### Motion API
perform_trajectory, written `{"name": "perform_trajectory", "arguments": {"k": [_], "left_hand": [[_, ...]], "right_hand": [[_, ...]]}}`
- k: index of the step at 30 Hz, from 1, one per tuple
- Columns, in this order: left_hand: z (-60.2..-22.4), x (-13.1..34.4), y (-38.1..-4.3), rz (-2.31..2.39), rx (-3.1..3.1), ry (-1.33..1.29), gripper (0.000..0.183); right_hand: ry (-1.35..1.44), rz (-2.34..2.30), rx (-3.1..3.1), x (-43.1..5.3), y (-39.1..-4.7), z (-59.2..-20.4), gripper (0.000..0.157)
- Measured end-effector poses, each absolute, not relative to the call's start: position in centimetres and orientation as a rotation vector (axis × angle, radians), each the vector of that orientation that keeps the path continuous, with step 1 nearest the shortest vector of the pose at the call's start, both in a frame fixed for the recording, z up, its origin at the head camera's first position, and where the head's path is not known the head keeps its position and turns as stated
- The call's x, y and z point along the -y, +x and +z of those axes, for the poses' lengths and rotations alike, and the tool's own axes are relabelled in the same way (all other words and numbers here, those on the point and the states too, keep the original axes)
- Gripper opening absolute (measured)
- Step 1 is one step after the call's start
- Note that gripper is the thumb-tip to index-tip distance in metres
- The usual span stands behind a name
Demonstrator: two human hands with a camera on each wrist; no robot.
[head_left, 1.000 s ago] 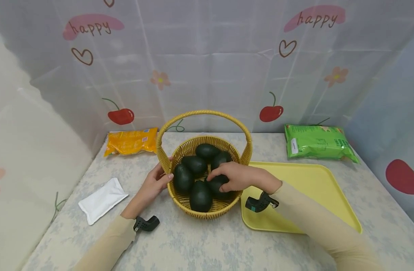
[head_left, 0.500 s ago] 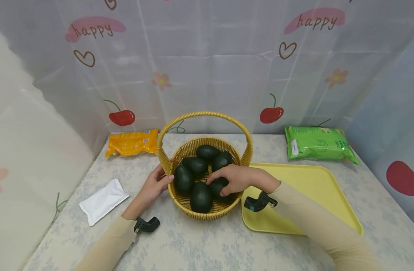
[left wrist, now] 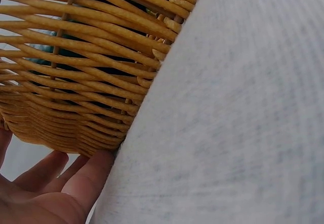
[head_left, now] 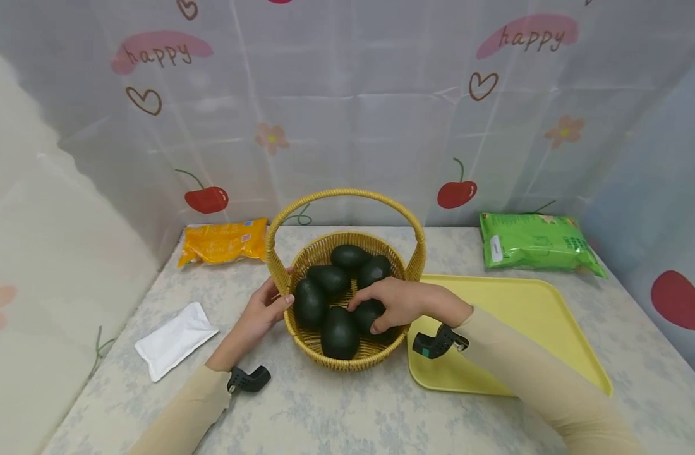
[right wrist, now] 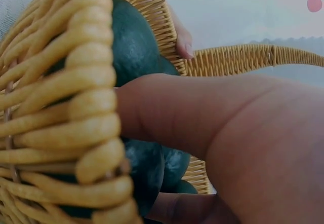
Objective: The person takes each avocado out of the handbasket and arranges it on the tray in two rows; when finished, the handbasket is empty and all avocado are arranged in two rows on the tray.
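Note:
A yellow wicker basket with a tall arched handle stands mid-table, holding several dark green avocados. My left hand grips its left side, thumb at the rim by the handle's foot. In the left wrist view, the fingers touch the woven wall from outside. My right hand reaches over the right rim, thumb and fingers around one avocado inside. From the right wrist, the thumb lies across the rim, and the basket wall partly hides that avocado.
Right of the basket, under the right forearm, lies a yellow tray. A green packet is behind it. An orange packet lies back left, with a white pouch nearer. A printed curtain hangs behind the table.
The head view has tilted slightly, so everything sits a little lower in it. Both hands, the basket and the avocados keep nearly the same places.

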State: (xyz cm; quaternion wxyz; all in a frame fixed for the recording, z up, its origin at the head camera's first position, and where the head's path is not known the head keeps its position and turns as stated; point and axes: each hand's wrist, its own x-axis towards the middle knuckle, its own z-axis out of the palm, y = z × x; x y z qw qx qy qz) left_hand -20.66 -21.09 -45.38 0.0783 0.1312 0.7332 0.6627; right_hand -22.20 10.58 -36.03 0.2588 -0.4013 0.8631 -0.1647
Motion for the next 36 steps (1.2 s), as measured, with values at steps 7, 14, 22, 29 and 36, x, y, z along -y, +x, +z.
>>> {"name": "perform_trajectory", "arguments": {"k": [7, 14, 22, 29, 36], "left_hand": [[-45.4, 20.8, -20.7, 1.986, -2.194, 0.383, 0.063], [-45.4, 20.8, -20.6, 1.969, -2.188, 0.382, 0.063], [-45.4, 20.8, -20.5, 1.978, -2.17, 0.372, 0.063], [-45.4, 21.0, -20.5, 1.987, -2.185, 0.369, 0.063], [-45.3, 21.1, -20.6, 1.948, -2.235, 0.384, 0.062]], "right_hand": [[-1.138, -0.473, -2.364, -11.1, -22.1, -35.9, 0.05], [-1.156, -0.526, -2.408, -11.7, -21.6, -35.2, 0.05], [-1.194, -0.584, -2.439, -12.2, -20.9, -34.4, 0.05], [-1.188, -0.615, -2.454, -12.8, -20.5, -33.7, 0.05], [-1.195, -0.695, -2.476, -14.1, -20.2, -32.4, 0.05]]}}
